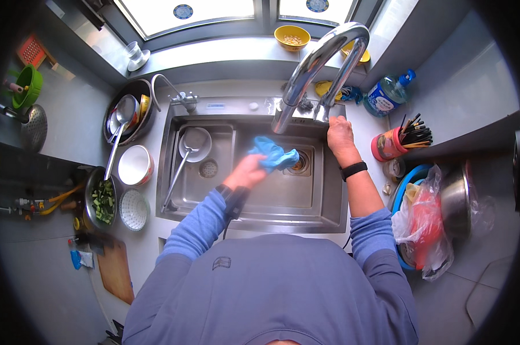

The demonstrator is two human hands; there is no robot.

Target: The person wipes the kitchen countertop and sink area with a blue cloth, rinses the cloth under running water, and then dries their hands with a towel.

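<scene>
My left hand [245,172], blurred, grips a crumpled blue cloth [270,153] above the stainless-steel sink [260,202]. Part of the cloth overlaps the drain [302,166] from this angle. At the sink's back right corner, my right hand [341,134] is closed at the base of the chrome gooseneck faucet [324,56], where its handle is; the fingers hide most of that handle. No water stream is visible under the spout. On the sink's left side, a ladle [176,181] rests in a small white bowl [201,146].
Left of the sink are a basin of dishes [147,118], a white bowl [135,164], a patterned bowl [133,210] and a pot of chopped greens [102,202]. At right stand a blue soap bottle [382,99], a chopstick holder [387,144] and a bagged red item [423,224].
</scene>
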